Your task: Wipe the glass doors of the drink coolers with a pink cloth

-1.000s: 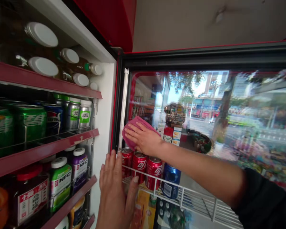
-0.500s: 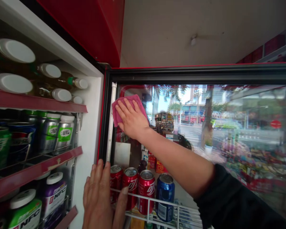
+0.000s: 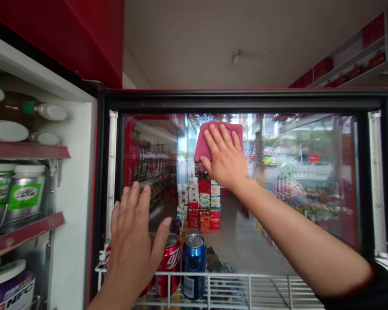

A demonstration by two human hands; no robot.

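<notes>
Upper part of glass door (image 3: 278,103), just L of its ctr: pink cloth (image 3: 201,146), flat under R hand (image 3: 224,157). R fingers spread, laid over cloth; tips sit just inside its top edge, so a strip shows past them up top + on L side. R thumb at cloth's lower L corner, wrist below cloth. L hand (image 3: 132,245) is up in front of door's lower L part, fingers extended, slightly apart, thumb well out, holding nothing; can't tell if it touches door.

Wire rack (image 3: 250,290) across door bottom: red cans (image 3: 171,262) partly hidden by L hand, blue can (image 3: 194,267) upright, both L of door ctr. Shelves (image 3: 29,150) L of door: white-capped btls (image 3: 8,130) up high, silver btls (image 3: 24,189) w/ green labels mid, purple NFC btl (image 3: 13,286) low. Stacked boxes (image 3: 205,219) visible thru door.
</notes>
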